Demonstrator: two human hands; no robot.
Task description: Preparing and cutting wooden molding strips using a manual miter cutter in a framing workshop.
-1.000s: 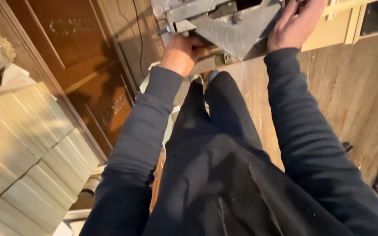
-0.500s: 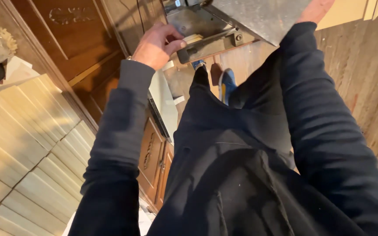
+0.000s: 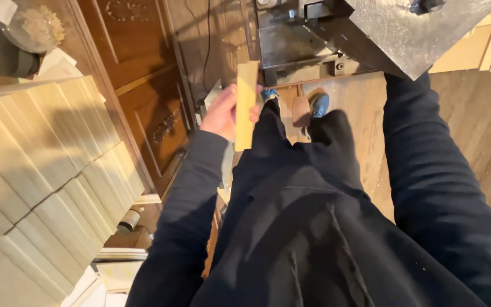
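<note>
My left hand [image 3: 224, 112] holds a short pale wooden strip [image 3: 246, 104] upright, away from the grey metal machine [image 3: 336, 34] at the top. The strip hangs above my dark trousers and blue shoes [image 3: 319, 105]. My right arm in a dark sleeve reaches up under a tilted metal plate [image 3: 421, 34] of the machine, and the right hand is hidden behind that plate.
Rows of stacked pale wooden strips [image 3: 41, 182] fill the left side. A dark carved wooden door panel [image 3: 149, 85] lies beside them. A round container with wood shavings [image 3: 29, 28] sits top left. Wooden plank floor [image 3: 484, 131] runs on the right.
My left hand has come off the machine and moved down toward me, now gripping a wooden strip. The right hand has slipped out of sight behind the metal plate.
</note>
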